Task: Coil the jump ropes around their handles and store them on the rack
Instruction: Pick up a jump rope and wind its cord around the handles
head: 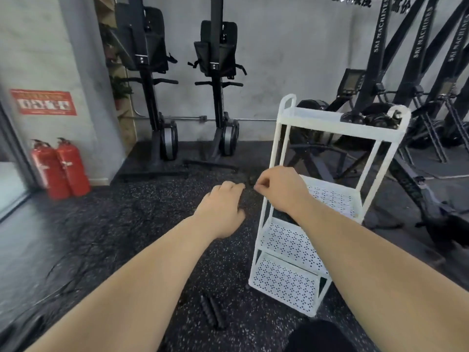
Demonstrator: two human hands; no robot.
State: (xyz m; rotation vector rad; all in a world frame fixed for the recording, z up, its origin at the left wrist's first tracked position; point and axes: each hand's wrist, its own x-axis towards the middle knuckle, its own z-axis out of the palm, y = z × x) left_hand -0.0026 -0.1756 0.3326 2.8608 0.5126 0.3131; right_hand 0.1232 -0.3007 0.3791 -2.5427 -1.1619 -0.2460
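A: Hands?

B: Both out ahead, near each other, not touching. Left hand [223,207]: back to the camera, fingers curled under. Can't tell if it holds anything. Right hand [279,189]: thumb and forefinger tips pinched together. Whatever sits between them is too thin and blurred to make out.

A: Jump rope?

B: Two black ribbed handles [213,311] lie side by side on the speckled floor [152,212], below the left hand and nearer the person. Thin black cord [76,255] trails over the floor well left of the left hand. No coil on the handles that I can see.

A: Rack?

B: One white rack [340,130], just right of the right hand. The right forearm crosses in front of it. It has a top tray with perforated shelves below. The exact shelf count is unclear from this angle. No rope on any shelf I can see.

A: Any text?

B: "SKI MACHINES" in white on the slanted black uprights [380,47], up and right of the right hand. It's readable three times. A red wall sign [43,102] far left of the left hand is blurred and illegible. Dark characters [355,1] on the wall are cut off by the top edge.

A: Other counts?

B: Two red fire extinguishers [61,168] under that sign. Two black machines stood upright [218,85] at the wall, beyond both hands.
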